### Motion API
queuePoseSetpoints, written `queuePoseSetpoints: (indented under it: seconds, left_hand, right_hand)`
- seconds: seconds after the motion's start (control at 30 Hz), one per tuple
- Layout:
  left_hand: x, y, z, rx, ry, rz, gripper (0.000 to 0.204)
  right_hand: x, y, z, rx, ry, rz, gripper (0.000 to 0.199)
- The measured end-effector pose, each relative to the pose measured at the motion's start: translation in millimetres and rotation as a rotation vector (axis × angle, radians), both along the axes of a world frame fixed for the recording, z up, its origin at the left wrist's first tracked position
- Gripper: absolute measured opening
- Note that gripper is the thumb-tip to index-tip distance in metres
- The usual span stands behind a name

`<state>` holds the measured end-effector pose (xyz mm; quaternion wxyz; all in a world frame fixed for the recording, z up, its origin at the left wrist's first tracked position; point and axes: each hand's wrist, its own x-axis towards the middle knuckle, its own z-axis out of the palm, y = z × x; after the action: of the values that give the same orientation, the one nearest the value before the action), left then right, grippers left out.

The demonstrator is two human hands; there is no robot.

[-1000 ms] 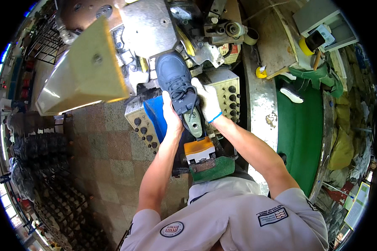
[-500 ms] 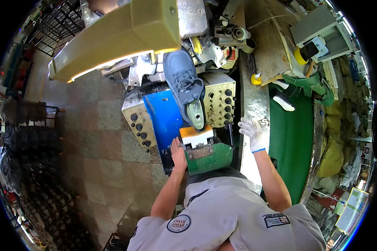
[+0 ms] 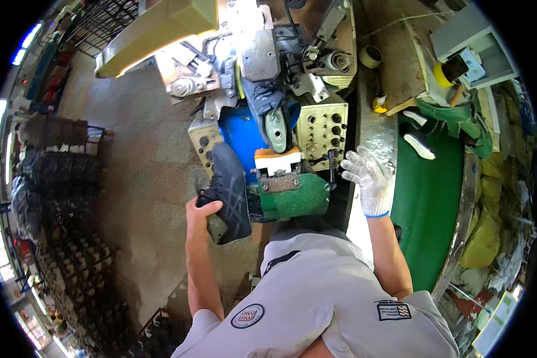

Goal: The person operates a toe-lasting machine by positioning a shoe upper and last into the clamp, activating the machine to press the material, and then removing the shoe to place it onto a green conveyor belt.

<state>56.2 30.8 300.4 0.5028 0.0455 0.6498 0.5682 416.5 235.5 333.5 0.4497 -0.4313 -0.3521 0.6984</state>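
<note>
The left hand [image 3: 198, 216] grips a dark shoe [image 3: 232, 191] by its near, heel end, left of the green pad [image 3: 298, 200], the gloved right hand [image 3: 370, 182] spread and empty; the shoe looks soft-skinned but stiff inside, probably weighty, best held round the heel.

The pale grey shirt [image 3: 307, 271] is short-sleeved. Left of its placket [image 3: 324, 317] sits a round dark-rimmed patch [image 3: 247, 316], right of it a rectangular patch [image 3: 394, 311], partly red. A white, blue-edged glove [image 3: 373, 194] covers the right hand [image 3: 369, 179].
</note>
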Motion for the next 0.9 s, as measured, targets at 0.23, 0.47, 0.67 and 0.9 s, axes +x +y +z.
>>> queuePoseSetpoints:
  seconds: [0.23,0.47,0.67,0.9]
  left_hand:
    - [105,47,60,0.524,-0.724,-0.134,0.069]
    - [182,109,59,0.208,0.595,-0.24,0.02]
    - [140,165,48,0.254,1.125,0.026,0.044]
    - [138,232,34,-0.272,1.206,-0.107,0.065]
  right_hand:
    - [-73,-31,47,-0.016,0.562,0.298,0.082]
    - [46,12,36,0.033,0.338,-0.064,0.054]
    - [224,35,-67,-0.045,-0.1,-0.217,0.065]
    - [452,94,-189,-0.386,-1.334,0.227,0.08]
